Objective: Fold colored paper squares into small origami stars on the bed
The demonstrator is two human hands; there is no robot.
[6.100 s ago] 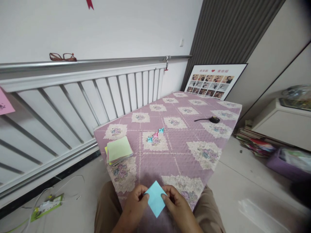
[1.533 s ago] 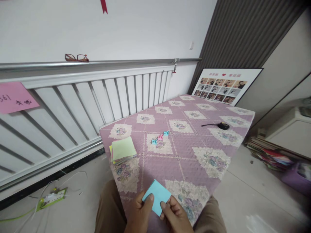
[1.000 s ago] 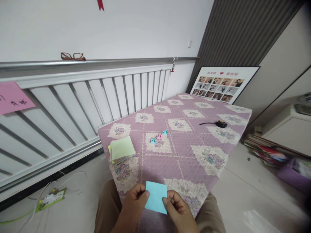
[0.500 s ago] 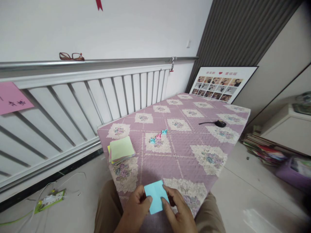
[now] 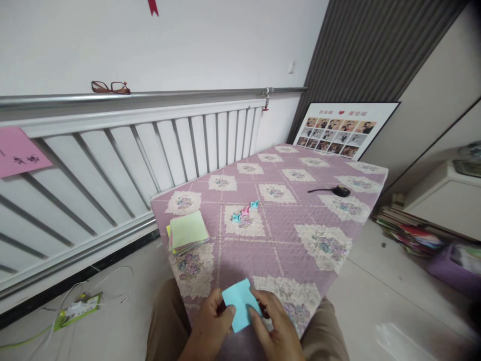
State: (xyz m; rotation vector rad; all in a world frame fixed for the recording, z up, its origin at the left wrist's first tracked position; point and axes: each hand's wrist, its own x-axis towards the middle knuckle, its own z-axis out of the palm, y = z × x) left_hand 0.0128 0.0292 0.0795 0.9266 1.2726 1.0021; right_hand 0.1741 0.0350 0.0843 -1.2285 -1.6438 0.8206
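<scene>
A light blue square of paper (image 5: pixel 241 304) is held between both hands above the near edge of the table. My left hand (image 5: pixel 213 321) pinches its left side, thumb on top and fingers underneath. On the right side, my right hand (image 5: pixel 276 321) grips it the same way, thumb on the face. Farther up the cloth lie three small folded paper pieces in a slanting row: a blue one (image 5: pixel 236 217), a pink one (image 5: pixel 245 211) and another blue one (image 5: pixel 254 204). To their left sits a stack of coloured paper sheets (image 5: pixel 190 230), pale green on top.
A patterned purple cloth (image 5: pixel 233 255) covers the table. A black object with a thin strap (image 5: pixel 341 191) lies toward the right edge. Along the left runs a white radiator (image 5: pixel 169 145), with glasses (image 5: pixel 110 87) on the pipe above. A photo board (image 5: pixel 338 130) leans at the far end.
The blue paper has tilted slightly between my fingers, its top edge turning a little to the left. Both hands keep their hold, and the things on the table stay put.
</scene>
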